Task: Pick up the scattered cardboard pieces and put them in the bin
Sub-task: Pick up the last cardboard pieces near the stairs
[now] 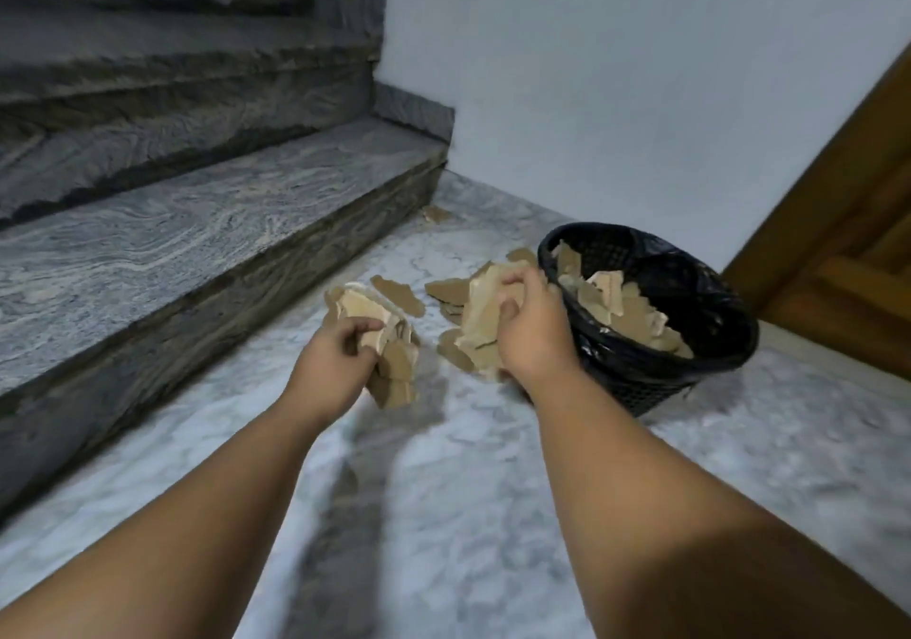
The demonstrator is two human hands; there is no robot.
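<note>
Left grip [335, 357] pinches an upright cardboard bundle [394, 367]; right grip [532, 328] clutches tilted cardboard pieces [480, 323] beside the bin [636, 387].

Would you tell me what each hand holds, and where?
The left hand grips one bunch of cardboard pieces by its near side; the right hand grips another bunch by its right edge.

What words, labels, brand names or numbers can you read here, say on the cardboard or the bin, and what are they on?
No readable text anywhere in view.
cardboard pieces, gripped in the left hand and right hand: plain brown, no print visible.
bin: plain black mesh, no label visible.
</note>
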